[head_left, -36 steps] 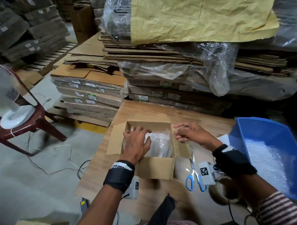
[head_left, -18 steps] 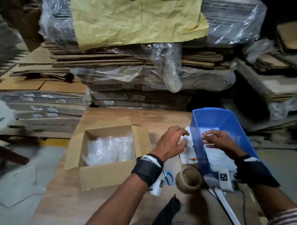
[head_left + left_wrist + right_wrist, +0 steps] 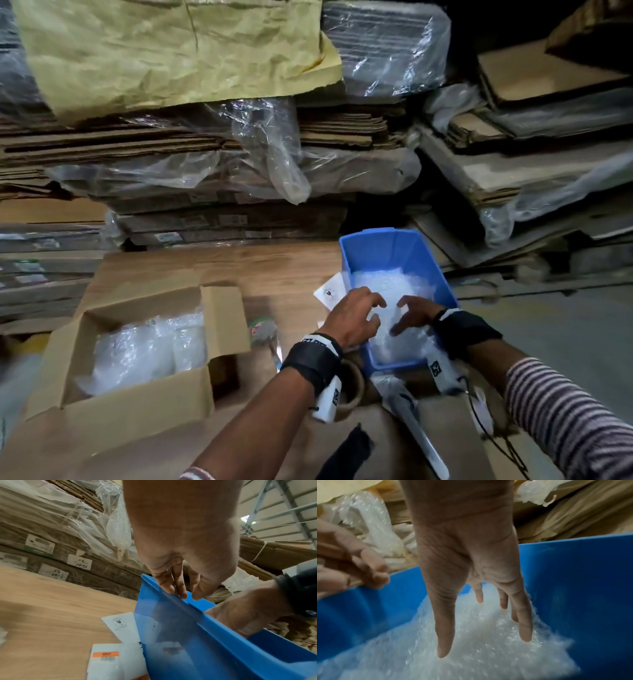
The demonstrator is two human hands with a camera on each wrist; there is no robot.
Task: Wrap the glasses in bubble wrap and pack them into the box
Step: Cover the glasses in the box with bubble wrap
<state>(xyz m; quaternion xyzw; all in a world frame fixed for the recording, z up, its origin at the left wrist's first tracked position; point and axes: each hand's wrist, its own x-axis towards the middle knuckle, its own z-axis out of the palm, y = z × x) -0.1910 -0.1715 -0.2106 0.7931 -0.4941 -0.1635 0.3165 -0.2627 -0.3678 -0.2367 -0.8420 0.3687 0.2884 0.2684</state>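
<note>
Cardboard stacks (image 3: 212,150): flat cardboard sheets piled high behind the table, partly under clear plastic film and a yellow paper sheet (image 3: 171,51).
Table (image 3: 281,270): wooden top; it carries the box, the tub and the small things.
Box (image 3: 137,401): brown cardboard, open on top, at the left side of the table, flaps standing out. Inside lie bundles (image 3: 147,346) in bubble wrap; the glasses themselves cannot be seen through the wrap.
Tub (image 3: 380,250): blue plastic, at the right side of the table, well apart from the box. Loose bubble wrap (image 3: 387,284) lies in it.
Left hand (image 3: 352,318): over the left wall of the tub, fingers loosely bent and spread. It holds nothing that I can see.
Right hand (image 3: 471,566): inside the tub, fingers straight and spread, pointing down. The fingertips (image 3: 443,651) are at the bubble wrap; if they touch it I cannot tell. It holds nothing.
White papers (image 3: 120,623): flat on the table, partly under the left wall of the tub; one has an orange label (image 3: 105,654).
Tape roll (image 3: 352,383): brown, on the table just beside the near end of the tub, partly hidden by the left wrist.
</note>
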